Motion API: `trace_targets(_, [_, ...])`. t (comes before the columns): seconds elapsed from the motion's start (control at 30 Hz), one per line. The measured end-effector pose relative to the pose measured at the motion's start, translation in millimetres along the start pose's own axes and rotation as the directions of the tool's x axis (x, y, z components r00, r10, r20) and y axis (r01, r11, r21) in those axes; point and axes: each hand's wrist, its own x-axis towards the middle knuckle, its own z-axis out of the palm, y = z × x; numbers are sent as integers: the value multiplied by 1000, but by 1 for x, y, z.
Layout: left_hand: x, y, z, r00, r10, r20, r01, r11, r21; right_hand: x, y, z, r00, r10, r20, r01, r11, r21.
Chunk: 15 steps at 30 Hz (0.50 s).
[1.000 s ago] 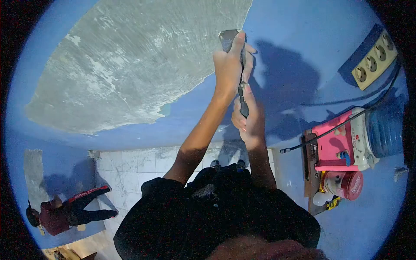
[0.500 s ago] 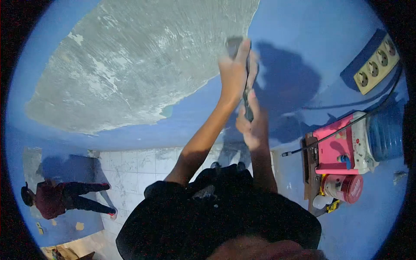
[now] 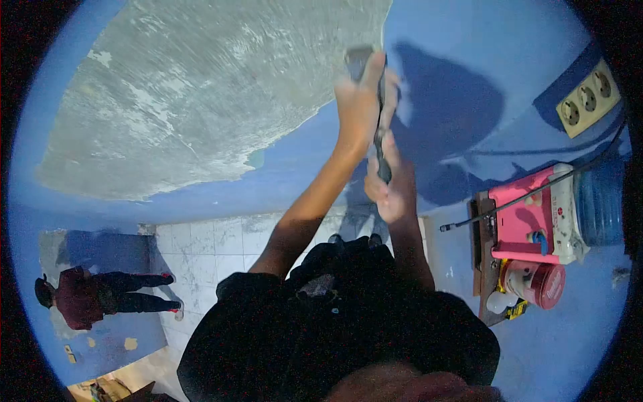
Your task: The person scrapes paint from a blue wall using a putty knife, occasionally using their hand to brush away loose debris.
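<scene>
Both my hands are wrapped round a long dark-handled scraper [image 3: 384,161] held up against the wall. My left hand [image 3: 358,107] grips it high, near the wide grey head, with the thumb stretched along it. Lower down, my right hand [image 3: 392,177] is closed round the end of the handle. The scraper's head lies at the edge of a bare grey plaster patch [image 3: 201,94], where the blue paint [image 3: 455,33] begins. White streaks of leftover coating cross the patch. My hands are slightly blurred.
At right, a socket strip [image 3: 587,99] and a black cable [image 3: 529,201] cross near a pink-and-white water dispenser [image 3: 526,208] with a blue bottle. A red-lidded jar [image 3: 536,283] stands beside it. Another person [image 3: 87,295] stands at the far left wall on white floor tiles [image 3: 228,234].
The scraper and both hands sit slightly higher in view, still gripped the same way. The view has shifted a little, and the other person's legs are closer together.
</scene>
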Motion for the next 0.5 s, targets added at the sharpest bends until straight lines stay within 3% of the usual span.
trace_targets(0.07, [5,-2,5,998,31,-51,-31,1000,6,0,2,1,994,81,-78,-78,996,35])
trace_targets(0.17, [1,-1,8,1000,15,-21,-16,998,-59,-2,-7,-4,997,-59,58,61,998,-24])
trace_targets(0.3, [0,-17,0,999,30,-29,-30,1000,-2,-3,10,-4,998,0,-56,0,1000,8])
trace_targets(0.5, [-1,-6,5,999,26,-19,-27,999,-42,-1,4,-5,999,-39,1,39,999,-13])
